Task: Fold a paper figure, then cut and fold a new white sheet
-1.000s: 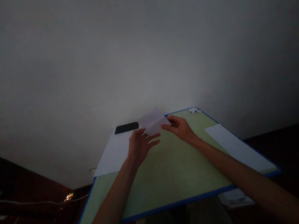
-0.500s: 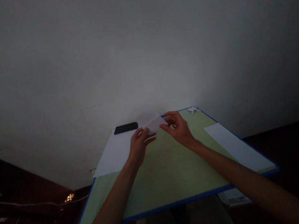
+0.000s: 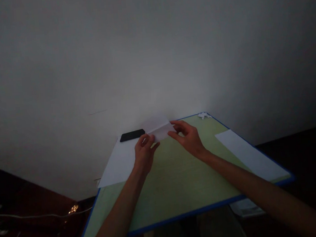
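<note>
A creased piece of white paper [image 3: 161,131] is held up over the far part of the table, between my two hands. My left hand [image 3: 145,151] pinches its lower left corner between thumb and fingers. At the right edge, the thumb and fingertips of my right hand [image 3: 187,136] grip the same paper. A fold line runs across it, and its upper part is pale against the wall. Just left of the paper lies a black phone [image 3: 132,135], on top of a white sheet [image 3: 117,162].
The green table [image 3: 180,183] has a blue edge and stands against a grey wall [image 3: 152,52]. Another white sheet [image 3: 249,154] lies along its right side. A small folded paper piece [image 3: 203,115] rests at the far right corner. White cables [image 3: 42,216] run at lower left.
The paper has tilted slightly, with its fold line showing more level. My left hand has shifted a little left and its fingers have curled in. My right hand stays nearly in place.
</note>
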A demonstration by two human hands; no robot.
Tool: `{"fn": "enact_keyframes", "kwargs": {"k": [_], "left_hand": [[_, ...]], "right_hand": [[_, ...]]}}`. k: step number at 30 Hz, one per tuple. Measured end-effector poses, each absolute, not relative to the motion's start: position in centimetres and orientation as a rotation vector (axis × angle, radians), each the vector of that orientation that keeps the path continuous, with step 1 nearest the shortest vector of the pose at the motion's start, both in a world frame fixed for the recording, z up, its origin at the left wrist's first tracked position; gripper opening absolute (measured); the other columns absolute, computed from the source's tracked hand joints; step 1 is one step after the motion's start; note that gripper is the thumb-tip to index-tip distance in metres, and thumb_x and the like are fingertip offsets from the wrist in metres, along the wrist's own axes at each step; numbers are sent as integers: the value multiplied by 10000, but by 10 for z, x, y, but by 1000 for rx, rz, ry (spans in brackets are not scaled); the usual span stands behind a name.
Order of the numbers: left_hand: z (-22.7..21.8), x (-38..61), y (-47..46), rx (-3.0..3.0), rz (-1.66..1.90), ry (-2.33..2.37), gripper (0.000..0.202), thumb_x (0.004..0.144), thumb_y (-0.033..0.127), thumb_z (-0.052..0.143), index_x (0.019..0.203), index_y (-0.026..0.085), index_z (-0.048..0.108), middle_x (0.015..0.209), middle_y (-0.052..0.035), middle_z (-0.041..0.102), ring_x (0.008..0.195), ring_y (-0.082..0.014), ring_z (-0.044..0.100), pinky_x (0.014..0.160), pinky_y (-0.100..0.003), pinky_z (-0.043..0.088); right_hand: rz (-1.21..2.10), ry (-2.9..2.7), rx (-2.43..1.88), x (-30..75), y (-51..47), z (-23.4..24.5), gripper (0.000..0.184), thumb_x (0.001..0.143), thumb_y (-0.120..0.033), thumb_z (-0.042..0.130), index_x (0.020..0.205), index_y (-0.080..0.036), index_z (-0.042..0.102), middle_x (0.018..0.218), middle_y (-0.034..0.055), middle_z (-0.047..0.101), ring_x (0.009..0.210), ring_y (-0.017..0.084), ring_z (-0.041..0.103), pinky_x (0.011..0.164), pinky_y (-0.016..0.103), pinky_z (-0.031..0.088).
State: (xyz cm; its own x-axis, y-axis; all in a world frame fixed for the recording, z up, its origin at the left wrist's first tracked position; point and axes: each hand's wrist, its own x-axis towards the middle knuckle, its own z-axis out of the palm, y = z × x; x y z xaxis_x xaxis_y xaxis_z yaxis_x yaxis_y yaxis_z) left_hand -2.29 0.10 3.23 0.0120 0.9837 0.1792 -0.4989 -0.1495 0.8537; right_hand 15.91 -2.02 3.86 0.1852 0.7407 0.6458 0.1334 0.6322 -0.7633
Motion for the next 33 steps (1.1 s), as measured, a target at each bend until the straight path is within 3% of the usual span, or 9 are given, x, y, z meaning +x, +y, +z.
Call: {"fn": "enact_keyframes", "kwargs": {"k": [2, 6, 8, 12, 16, 22, 28, 30, 33], "left_hand": [[34, -22, -1, 1033, 1528, 721, 348, 613, 292, 916, 828, 173, 670, 856, -8, 678, 777, -136, 649, 689, -281, 585], [41, -19, -7, 1163, 1526, 757, 332, 665, 333, 881, 868, 157, 685, 870, -27, 676, 775, -151, 647, 618, -272, 603], [45, -18, -10, 1192, 1527, 768, 331, 707, 357, 850, 902, 156, 676, 905, -39, 676, 767, -158, 639, 554, -273, 606], [47, -18, -13, 1225, 1535, 783, 346, 745, 408, 817, 915, 159, 647, 895, -38, 662, 724, -157, 625, 497, -294, 617], [46, -19, -12, 1269, 1549, 815, 349, 752, 422, 813, 886, 152, 636, 809, -18, 626, 706, -154, 619, 534, -324, 646], [45, -22, -12, 1402, 1565, 872, 348, 791, 442, 776, 922, 146, 647, 810, -28, 636, 699, -166, 606, 459, -309, 628], [42, -25, -12, 1427, 1623, 948, 326, 811, 462, 750, 884, 162, 646, 792, -24, 649, 711, -166, 614, 497, -244, 564], [40, -25, -11, 1462, 1665, 1010, 290, 824, 439, 743, 838, 162, 656, 739, -17, 644, 673, -146, 597, 519, -215, 508], [40, -24, -10, 1507, 1727, 1084, 234, 830, 377, 743, 779, 166, 656, 679, -1, 631, 626, -122, 564, 545, -203, 443]], "right_hand": [[634, -1306, -818, 159, -18, 39, 367, 776, -403, 787, 1077, -213, 698, 900, 40, 741, 769, 181, 678, 712, 310, 557], [673, -1274, -873, 161, -17, 41, 316, 818, -505, 718, 774, -194, 688, 731, 10, 669, 658, 152, 599, 604, 271, 501], [670, -1272, -887, 161, -17, 41, 334, 820, -518, 709, 732, -198, 674, 701, 4, 644, 636, 150, 574, 577, 269, 479], [727, -1272, -835, 161, -16, 39, 302, 799, -488, 745, 908, -213, 683, 842, 29, 698, 728, 175, 625, 649, 294, 515], [715, -1258, -743, 161, -14, 34, 446, 801, -435, 764, 1157, -264, 558, 940, 26, 693, 806, 175, 647, 714, 302, 530], [541, -1407, -827, 168, -10, 31, 249, 843, -419, 735, 994, -239, 651, 751, -22, 572, 672, 139, 546, 643, 276, 478], [609, -1389, -837, 168, -11, 36, 221, 791, -398, 780, 829, -208, 675, 785, 10, 668, 723, 160, 615, 710, 311, 503], [638, -1338, -827, 166, -12, 37, 246, 763, -391, 802, 862, -211, 666, 763, -1, 666, 710, 157, 618, 690, 300, 500], [722, -1244, -787, 165, -11, 36, 427, 708, -375, 847, 1051, -232, 636, 684, -49, 635, 635, 140, 596, 624, 273, 473]]}}
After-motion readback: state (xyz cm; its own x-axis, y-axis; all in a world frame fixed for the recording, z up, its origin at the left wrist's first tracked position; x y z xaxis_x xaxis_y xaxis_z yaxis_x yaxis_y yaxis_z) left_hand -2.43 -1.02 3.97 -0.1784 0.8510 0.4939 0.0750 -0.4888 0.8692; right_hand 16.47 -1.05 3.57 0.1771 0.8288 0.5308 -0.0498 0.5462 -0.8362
